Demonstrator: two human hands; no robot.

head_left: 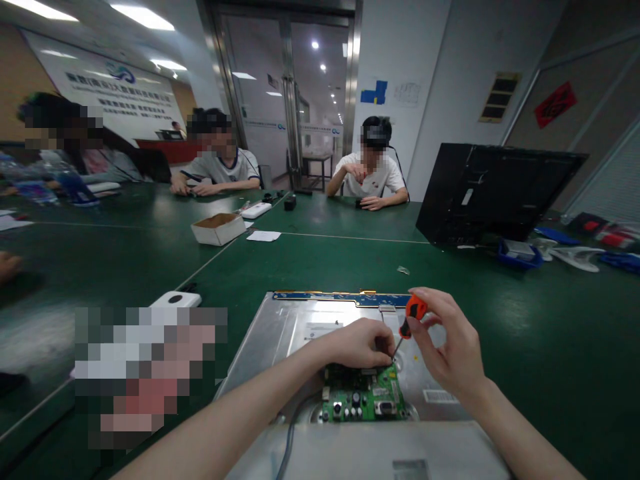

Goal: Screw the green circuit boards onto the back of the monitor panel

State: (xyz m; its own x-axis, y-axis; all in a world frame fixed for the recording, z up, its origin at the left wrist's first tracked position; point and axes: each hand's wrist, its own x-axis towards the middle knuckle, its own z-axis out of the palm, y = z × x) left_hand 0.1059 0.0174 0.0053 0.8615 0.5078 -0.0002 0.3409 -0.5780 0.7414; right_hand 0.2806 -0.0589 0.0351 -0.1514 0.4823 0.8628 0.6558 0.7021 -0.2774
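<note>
A silver metal monitor back panel point(285, 327) lies flat on the green table in front of me, with a green circuit board point(363, 399) mounted on it near my edge. My right hand point(453, 350) is closed around a small screwdriver with an orange handle point(413, 313), its tip pointing down at the board's upper right corner. My left hand point(357, 343) rests on the board's top edge, its fingers pinched together around the screwdriver's tip. What they pinch is too small to see. A grey cable point(290, 433) runs from the board toward me.
A black monitor shell point(493, 193) stands at the right. A white cardboard box point(219, 229) and a sheet of paper point(263, 235) lie mid-table, and a white device point(176, 300) sits to my left. Three people sit along the far and left sides. The green table point(320, 263) stretches ahead.
</note>
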